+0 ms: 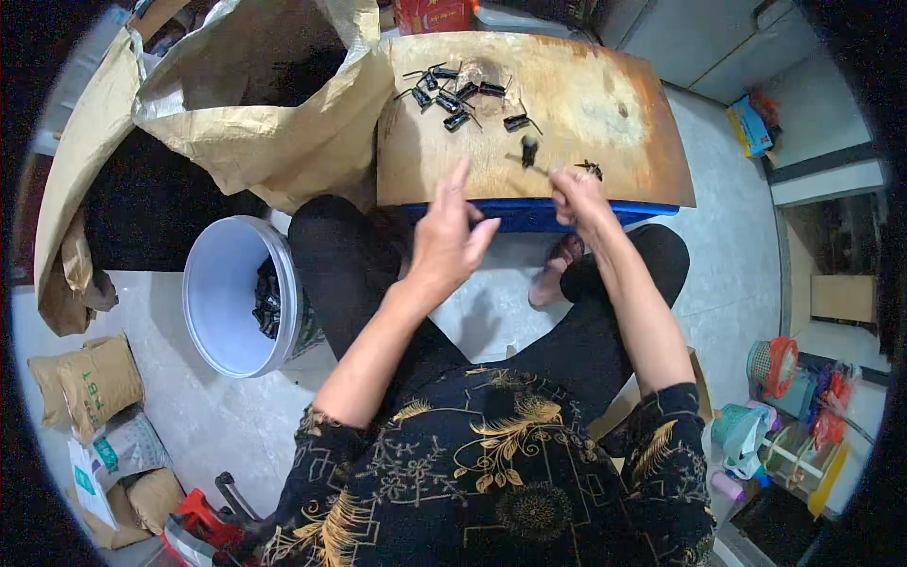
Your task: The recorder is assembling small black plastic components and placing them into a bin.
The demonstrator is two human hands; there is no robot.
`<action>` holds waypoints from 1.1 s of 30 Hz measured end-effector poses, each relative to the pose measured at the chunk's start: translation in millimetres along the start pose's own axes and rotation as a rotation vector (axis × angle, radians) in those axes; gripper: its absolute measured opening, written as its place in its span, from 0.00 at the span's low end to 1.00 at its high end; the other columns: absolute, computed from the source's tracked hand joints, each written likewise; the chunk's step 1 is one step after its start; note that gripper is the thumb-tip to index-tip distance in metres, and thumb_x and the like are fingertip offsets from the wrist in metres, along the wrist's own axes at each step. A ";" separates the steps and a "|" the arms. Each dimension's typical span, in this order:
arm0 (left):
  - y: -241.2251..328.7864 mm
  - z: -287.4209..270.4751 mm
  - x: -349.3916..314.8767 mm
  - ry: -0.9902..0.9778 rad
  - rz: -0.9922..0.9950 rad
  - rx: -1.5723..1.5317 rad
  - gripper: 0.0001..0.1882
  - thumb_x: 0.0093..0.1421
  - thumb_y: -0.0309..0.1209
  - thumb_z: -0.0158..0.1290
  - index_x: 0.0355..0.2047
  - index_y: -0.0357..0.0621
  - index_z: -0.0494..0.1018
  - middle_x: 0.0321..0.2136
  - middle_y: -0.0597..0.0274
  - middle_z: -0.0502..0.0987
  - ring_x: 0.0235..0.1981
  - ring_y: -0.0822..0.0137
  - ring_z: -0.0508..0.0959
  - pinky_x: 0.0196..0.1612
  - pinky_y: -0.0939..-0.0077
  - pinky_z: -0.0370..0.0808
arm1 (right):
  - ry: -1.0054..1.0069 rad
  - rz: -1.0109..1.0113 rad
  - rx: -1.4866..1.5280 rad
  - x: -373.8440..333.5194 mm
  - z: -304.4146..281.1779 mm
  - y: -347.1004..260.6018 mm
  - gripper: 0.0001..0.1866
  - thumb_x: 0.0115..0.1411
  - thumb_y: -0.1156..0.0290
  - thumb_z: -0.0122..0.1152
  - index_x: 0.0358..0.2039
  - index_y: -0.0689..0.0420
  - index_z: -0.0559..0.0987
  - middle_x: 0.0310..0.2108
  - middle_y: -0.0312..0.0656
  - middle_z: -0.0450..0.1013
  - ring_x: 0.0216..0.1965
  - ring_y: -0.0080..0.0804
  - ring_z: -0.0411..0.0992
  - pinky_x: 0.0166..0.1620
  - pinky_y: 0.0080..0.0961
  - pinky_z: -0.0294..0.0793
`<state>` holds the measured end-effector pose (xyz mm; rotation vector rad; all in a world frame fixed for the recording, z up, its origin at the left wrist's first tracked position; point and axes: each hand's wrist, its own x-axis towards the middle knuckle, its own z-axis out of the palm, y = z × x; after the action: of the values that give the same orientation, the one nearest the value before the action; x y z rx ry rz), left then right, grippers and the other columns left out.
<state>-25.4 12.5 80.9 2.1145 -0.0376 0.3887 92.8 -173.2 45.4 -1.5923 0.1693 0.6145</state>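
Note:
My left hand (447, 241) is raised in front of the board, fingers stretched and thumb apart, with nothing in it. The fingers of my right hand (578, 198) are closed on a thin stick-like thing (540, 169) over the board's near edge; its exact kind is blurred. A small black piece (529, 151) is beside the far end of that stick; I cannot tell whether they touch. Farther left on the worn wooden board (595, 104), several small black cylinders with thin wire-like legs (449, 99) lie in a loose group. Another black cylinder (517, 123) lies apart, and a small dark cluster (590, 170) is near my right hand.
A white bucket (194, 302) with black pieces inside stands left of my legs. Behind it is a large open paper sack (246, 146). Brown packages (99, 383) and a red-and-grey object (203, 529) lie at lower left. Baskets and bags (742, 435) are at right.

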 end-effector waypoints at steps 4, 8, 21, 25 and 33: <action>-13.4 35.5 12.5 -0.120 -0.152 0.020 0.42 0.44 0.25 0.58 0.58 0.40 0.48 0.39 0.46 0.65 0.29 0.57 0.73 0.33 0.66 0.72 | -0.155 0.107 -0.058 -33.2 13.1 9.4 0.13 0.57 0.61 0.54 0.20 0.51 0.67 0.11 0.26 0.57 0.09 0.13 0.49 0.13 0.13 0.46; -22.6 44.9 7.5 -0.212 -0.134 0.138 0.40 0.44 0.25 0.58 0.56 0.37 0.50 0.41 0.41 0.68 0.38 0.48 0.73 0.38 0.62 0.72 | -0.249 0.108 -0.067 -41.9 21.0 17.3 0.14 0.57 0.60 0.55 0.19 0.50 0.67 0.11 0.26 0.58 0.09 0.13 0.49 0.13 0.13 0.46; -37.5 54.6 -9.8 -0.104 0.108 0.216 0.30 0.47 0.24 0.55 0.51 0.36 0.57 0.31 0.42 0.72 0.32 0.46 0.75 0.33 0.62 0.73 | -0.298 0.200 0.036 -43.6 29.3 26.1 0.16 0.59 0.57 0.52 0.19 0.49 0.65 0.12 0.25 0.58 0.10 0.11 0.48 0.13 0.12 0.44; -39.8 57.4 -8.6 -0.243 -0.382 -0.136 0.25 0.50 0.25 0.54 0.48 0.38 0.60 0.20 0.54 0.72 0.21 0.63 0.76 0.25 0.71 0.73 | -0.284 -0.002 -0.027 -38.6 32.4 35.6 0.14 0.62 0.57 0.45 0.24 0.51 0.67 0.14 0.26 0.59 0.12 0.11 0.50 0.14 0.12 0.45; -37.8 55.1 -2.4 -0.307 -0.605 -0.657 0.17 0.55 0.18 0.47 0.45 0.37 0.61 0.22 0.62 0.72 0.21 0.74 0.74 0.21 0.84 0.72 | -0.318 -0.319 -0.209 -30.7 30.2 52.7 0.15 0.65 0.60 0.39 0.28 0.57 0.67 0.19 0.30 0.61 0.20 0.15 0.59 0.24 0.15 0.60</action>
<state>-6.6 -12.8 21.9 1.4204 0.2577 -0.2845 34.3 -158.9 13.9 -1.6515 -0.3908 0.6391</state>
